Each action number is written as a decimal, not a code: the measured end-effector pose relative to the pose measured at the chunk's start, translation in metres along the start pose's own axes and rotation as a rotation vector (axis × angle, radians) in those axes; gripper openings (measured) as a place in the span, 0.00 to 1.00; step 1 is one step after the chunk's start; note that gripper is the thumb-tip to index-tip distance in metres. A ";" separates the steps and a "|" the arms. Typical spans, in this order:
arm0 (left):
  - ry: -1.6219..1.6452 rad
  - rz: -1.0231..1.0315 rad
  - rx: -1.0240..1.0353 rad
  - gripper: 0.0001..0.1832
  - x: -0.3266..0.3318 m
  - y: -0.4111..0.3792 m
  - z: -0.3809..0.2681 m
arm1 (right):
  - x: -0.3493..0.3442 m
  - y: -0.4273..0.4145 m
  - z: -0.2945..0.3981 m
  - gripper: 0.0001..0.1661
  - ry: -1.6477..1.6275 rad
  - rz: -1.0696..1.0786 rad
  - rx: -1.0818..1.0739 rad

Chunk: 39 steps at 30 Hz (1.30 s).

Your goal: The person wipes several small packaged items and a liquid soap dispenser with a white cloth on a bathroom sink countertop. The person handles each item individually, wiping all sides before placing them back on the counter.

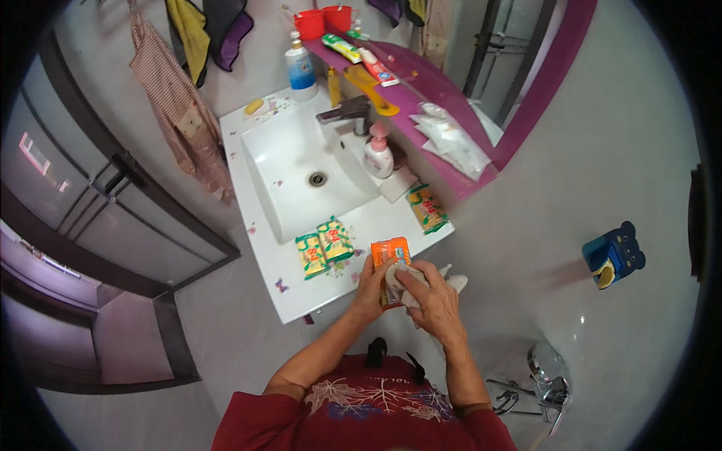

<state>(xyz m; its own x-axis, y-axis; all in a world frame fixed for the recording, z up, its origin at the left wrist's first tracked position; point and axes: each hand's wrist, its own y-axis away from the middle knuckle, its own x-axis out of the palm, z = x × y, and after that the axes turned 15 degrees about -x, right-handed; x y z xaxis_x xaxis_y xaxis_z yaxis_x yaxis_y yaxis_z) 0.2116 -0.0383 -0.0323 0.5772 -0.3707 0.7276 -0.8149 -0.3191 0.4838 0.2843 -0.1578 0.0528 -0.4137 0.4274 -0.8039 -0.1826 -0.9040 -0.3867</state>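
My left hand (370, 290) holds an orange packet (390, 250) at its left side, just beyond the front edge of the washbasin counter. With my right hand (433, 301) I press a crumpled whitish cloth (404, 280) against the packet's face; part of the cloth sticks out to the right of the hand. Two yellow-and-green wrapped packets (312, 255) (335, 239) lie side by side on the counter, left of my hands. Another such packet (427, 209) rests at the counter's right corner.
The white basin (299, 169) has a faucet (344, 111) and a pink-topped pump bottle (379, 152) beside it. A purple shelf (403, 107) holds toothpaste tubes, a yellow comb, red cups and a plastic bag. A blue pump bottle (300, 69) stands at the back. A shower mixer (550, 389) is at lower right.
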 end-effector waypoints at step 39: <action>-0.186 -0.101 0.173 0.47 -0.102 0.159 -0.061 | 0.119 -0.014 0.141 0.41 -0.044 0.019 -0.417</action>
<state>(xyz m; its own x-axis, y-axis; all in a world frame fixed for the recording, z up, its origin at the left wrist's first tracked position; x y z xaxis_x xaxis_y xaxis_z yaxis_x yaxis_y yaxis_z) 0.0200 0.0017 -0.0004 0.6678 -0.4779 0.5707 -0.7409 -0.5011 0.4472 0.1120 -0.0963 0.0264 -0.4524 0.4018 -0.7962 0.1986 -0.8249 -0.5292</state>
